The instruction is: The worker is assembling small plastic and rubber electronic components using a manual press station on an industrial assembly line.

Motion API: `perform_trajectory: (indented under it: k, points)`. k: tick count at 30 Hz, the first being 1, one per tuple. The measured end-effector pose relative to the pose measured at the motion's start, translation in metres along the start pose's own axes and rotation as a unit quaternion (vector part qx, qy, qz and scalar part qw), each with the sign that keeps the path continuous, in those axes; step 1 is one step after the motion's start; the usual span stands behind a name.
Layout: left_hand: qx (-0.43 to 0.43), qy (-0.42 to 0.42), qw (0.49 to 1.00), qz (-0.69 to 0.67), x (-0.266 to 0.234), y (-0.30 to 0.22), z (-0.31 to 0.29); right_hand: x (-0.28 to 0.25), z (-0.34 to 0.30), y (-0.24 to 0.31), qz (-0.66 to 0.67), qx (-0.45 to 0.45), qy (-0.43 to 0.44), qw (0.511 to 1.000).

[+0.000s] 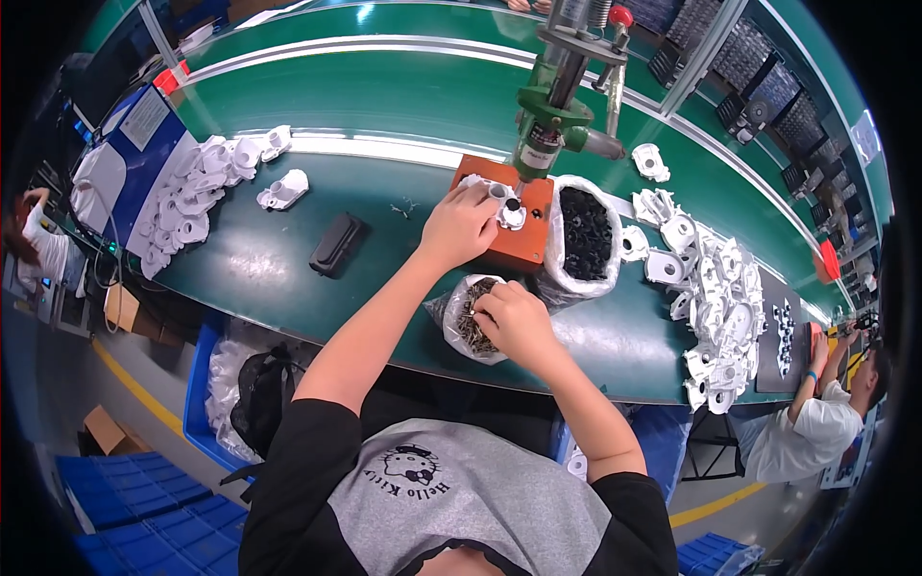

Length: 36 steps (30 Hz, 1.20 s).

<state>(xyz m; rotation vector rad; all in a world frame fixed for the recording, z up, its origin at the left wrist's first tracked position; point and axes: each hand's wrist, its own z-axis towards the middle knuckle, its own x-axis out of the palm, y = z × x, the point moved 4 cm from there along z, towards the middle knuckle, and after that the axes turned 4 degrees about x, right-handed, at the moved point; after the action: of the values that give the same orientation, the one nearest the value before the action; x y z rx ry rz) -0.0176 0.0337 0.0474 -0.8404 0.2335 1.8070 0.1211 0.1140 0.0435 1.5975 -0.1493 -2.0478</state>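
My left hand (pixel 457 228) is closed on a white plastic housing (pixel 511 221) that rests on an orange block (pixel 519 247). A small black piece (pixel 513 204) sits in the housing, under the tip of a green bench press (pixel 547 130). My right hand (pixel 517 324) has its fingers curled down into an open plastic bag (pixel 449 329) of small metal pins or screws (pixel 471 326). Its fingertips are among the pins, so what they pinch cannot be made out. Beside the block stands a second bag (pixel 573 289), filled with small black parts (pixel 586 235).
White housings are heaped at the left (pixel 187 206) and at the right (pixel 720 307). A dark case (pixel 337 245) lies on the green table (pixel 403 278). Behind the press runs a green conveyor (pixel 384 96). A co-worker (pixel 816 422) sits at the far right.
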Motion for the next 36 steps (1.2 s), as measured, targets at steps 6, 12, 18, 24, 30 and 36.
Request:
perform_trajectory:
  k: [6, 12, 18, 24, 30, 36]
  points:
    - [-0.001, -0.004, 1.0, 0.003, 0.0, 0.0, 0.0, 0.001, 0.001, 0.001, 0.009, -0.017, -0.03, 0.999]
    - [0.0, -0.002, 1.0, 0.006, 0.0, 0.0, 0.0, 0.002, 0.001, 0.001, 0.013, -0.027, -0.053, 0.998]
    - [0.001, -0.004, 1.0, 0.005, 0.0, -0.001, 0.001, 0.005, 0.001, -0.002, 0.005, -0.018, -0.063, 0.998]
    - [0.005, -0.008, 1.0, 0.014, 0.002, 0.003, -0.001, 0.0, 0.002, -0.002, 0.05, 0.015, -0.043, 0.998]
    - [-0.001, -0.002, 1.0, 0.005, 0.001, 0.001, 0.0, -0.005, 0.004, -0.006, 0.095, 0.046, -0.044, 0.993]
    - [0.0, -0.002, 1.0, 0.005, 0.003, 0.002, -0.001, -0.01, 0.004, -0.007, 0.118, 0.026, -0.102, 0.987]
